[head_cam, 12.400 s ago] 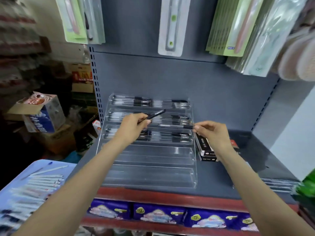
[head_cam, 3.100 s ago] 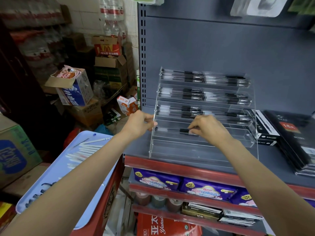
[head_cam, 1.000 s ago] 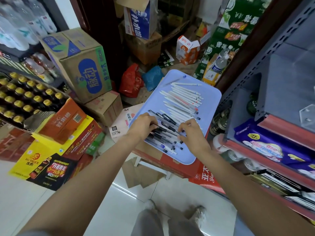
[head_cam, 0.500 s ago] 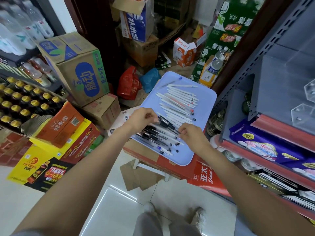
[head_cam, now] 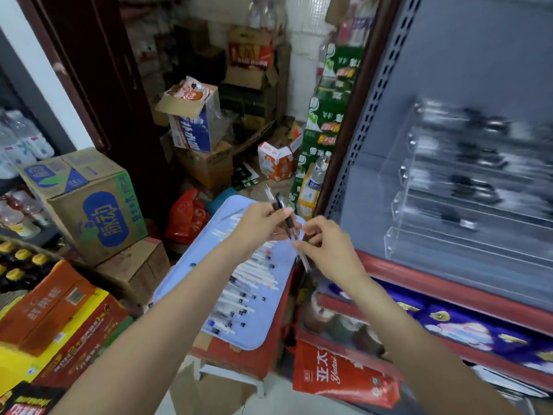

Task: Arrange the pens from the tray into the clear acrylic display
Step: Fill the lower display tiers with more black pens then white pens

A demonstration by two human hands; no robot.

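Now both hands, left hand (head_cam: 259,223) and right hand (head_cam: 324,246), fingers pinching pens (head_cam: 286,218) (blurred), above tray (head_cam: 266,320) edge.

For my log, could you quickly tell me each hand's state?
Left hand: gripping a bunch of pens.
Right hand: pinching the same pens' lower ends.

A light-blue tray (head_cam: 263,333) carries rows of pens (head_cam: 245,283) lying side by side – white ones farther off, dark-capped ones nearer – while the grey shelf (head_cam: 359,187) bears the clear acrylic display (head_cam: 466,199), its upper tiers holding blurred dark pens
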